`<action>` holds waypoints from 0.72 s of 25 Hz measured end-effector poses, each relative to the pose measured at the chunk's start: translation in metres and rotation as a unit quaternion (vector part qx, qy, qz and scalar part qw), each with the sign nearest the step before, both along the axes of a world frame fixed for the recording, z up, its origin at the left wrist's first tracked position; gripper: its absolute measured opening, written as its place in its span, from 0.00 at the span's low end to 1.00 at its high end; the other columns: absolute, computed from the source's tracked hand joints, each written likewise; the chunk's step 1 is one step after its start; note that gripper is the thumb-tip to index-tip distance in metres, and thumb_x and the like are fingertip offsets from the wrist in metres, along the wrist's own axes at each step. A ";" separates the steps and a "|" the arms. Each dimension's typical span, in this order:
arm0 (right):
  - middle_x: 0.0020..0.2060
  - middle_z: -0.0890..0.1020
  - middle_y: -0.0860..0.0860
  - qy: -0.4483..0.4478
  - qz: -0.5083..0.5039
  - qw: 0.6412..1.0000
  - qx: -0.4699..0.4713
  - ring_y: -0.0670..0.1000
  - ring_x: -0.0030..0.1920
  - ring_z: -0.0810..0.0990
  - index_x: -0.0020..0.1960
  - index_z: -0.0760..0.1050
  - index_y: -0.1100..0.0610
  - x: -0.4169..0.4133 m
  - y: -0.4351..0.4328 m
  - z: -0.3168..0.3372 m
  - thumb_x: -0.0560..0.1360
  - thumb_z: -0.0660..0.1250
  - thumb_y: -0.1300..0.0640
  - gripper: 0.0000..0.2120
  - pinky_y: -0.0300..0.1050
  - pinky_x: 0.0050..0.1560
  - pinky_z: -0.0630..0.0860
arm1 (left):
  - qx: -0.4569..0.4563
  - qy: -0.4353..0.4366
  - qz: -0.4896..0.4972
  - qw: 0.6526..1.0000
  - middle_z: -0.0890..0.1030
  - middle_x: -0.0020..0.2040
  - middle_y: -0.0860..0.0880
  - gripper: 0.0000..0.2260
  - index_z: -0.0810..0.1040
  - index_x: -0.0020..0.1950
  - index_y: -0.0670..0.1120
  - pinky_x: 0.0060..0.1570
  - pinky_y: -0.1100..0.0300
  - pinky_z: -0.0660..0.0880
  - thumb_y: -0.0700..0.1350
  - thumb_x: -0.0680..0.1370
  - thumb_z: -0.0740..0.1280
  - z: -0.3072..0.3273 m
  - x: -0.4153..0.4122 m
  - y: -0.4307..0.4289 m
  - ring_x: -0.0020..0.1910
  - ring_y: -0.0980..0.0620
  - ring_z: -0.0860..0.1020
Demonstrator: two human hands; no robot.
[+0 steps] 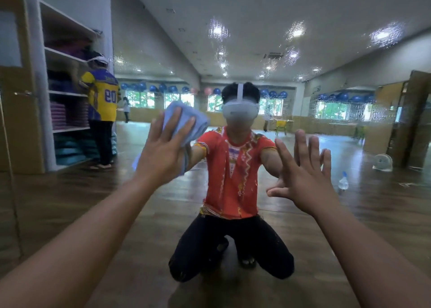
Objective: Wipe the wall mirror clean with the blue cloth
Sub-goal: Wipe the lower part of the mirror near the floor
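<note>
white shelves (66, 94), wooden floor (70, 191), ceiling lights (297, 31)

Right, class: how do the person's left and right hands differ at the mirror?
The left hand presses the blue cloth to the mirror; the right hand is bare. The left hand sits higher than the right hand. Both hands are flat and open.

The left hand (161, 153) covers the middle of the blue cloth (186, 121), so how it lies against the wall mirror (256, 27) cannot be told. The mirror runs off the top, right and bottom edges, and droplets (218, 31) blur its upper reflection.
</note>
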State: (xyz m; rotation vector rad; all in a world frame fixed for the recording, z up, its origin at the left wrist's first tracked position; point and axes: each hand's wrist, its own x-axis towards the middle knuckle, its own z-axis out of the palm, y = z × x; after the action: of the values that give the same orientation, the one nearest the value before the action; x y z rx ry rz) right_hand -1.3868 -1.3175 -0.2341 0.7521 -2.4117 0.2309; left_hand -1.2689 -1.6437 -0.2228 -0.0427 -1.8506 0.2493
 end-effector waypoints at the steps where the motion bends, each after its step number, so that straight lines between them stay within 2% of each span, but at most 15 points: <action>1: 0.75 0.21 0.47 -0.002 -0.001 1.000 0.000 0.54 0.74 0.19 0.79 0.31 0.36 0.000 0.000 0.000 0.61 0.73 0.27 0.64 0.63 0.76 0.29 | -0.007 0.014 0.001 1.000 0.61 0.79 0.38 0.26 0.65 0.79 0.47 0.73 0.33 0.58 0.44 0.79 0.56 0.018 -0.008 0.010 0.78 0.31 0.54; 3: 0.75 0.20 0.47 -0.002 -0.009 1.000 -0.004 0.54 0.74 0.18 0.79 0.31 0.36 -0.001 -0.001 0.000 0.62 0.73 0.27 0.64 0.64 0.76 0.30 | -0.022 0.030 0.002 0.999 0.59 0.80 0.39 0.27 0.63 0.79 0.47 0.75 0.35 0.55 0.45 0.79 0.58 0.048 -0.027 0.030 0.78 0.30 0.53; 6: 0.74 0.20 0.46 0.001 -0.017 1.000 -0.002 0.53 0.74 0.18 0.78 0.30 0.35 0.000 -0.003 0.000 0.62 0.72 0.26 0.63 0.63 0.77 0.30 | -0.034 0.033 -0.005 0.999 0.58 0.81 0.42 0.29 0.63 0.80 0.49 0.76 0.36 0.53 0.42 0.78 0.63 0.054 -0.046 0.057 0.78 0.30 0.53; 10: 0.73 0.19 0.44 0.001 -0.021 1.000 -0.003 0.53 0.75 0.19 0.77 0.29 0.34 0.002 -0.004 0.001 0.63 0.73 0.27 0.62 0.62 0.77 0.30 | -0.063 0.045 -0.024 0.997 0.61 0.80 0.41 0.26 0.65 0.79 0.49 0.73 0.34 0.58 0.44 0.79 0.59 0.044 -0.052 0.065 0.77 0.29 0.56; 14: 0.74 0.19 0.46 0.006 -0.036 0.999 0.009 0.54 0.75 0.20 0.77 0.28 0.35 0.006 -0.005 0.003 0.62 0.73 0.26 0.63 0.63 0.78 0.32 | -0.033 0.044 -0.019 0.998 0.59 0.81 0.42 0.29 0.63 0.80 0.49 0.74 0.35 0.57 0.42 0.77 0.62 0.043 -0.055 0.078 0.77 0.29 0.55; 18: 0.75 0.21 0.47 0.009 -0.033 0.999 0.017 0.56 0.77 0.22 0.78 0.29 0.35 0.011 -0.005 0.002 0.65 0.72 0.27 0.62 0.62 0.79 0.33 | -0.026 0.043 -0.012 0.999 0.58 0.81 0.42 0.29 0.63 0.80 0.50 0.75 0.36 0.54 0.44 0.78 0.59 0.039 -0.058 0.079 0.78 0.30 0.55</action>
State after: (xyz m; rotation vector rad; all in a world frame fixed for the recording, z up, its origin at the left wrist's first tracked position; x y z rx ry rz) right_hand -1.3759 -1.3224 -0.2320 0.6846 -2.4252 0.1558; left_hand -1.3270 -1.5651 -0.1836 -0.0879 -1.7578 0.2784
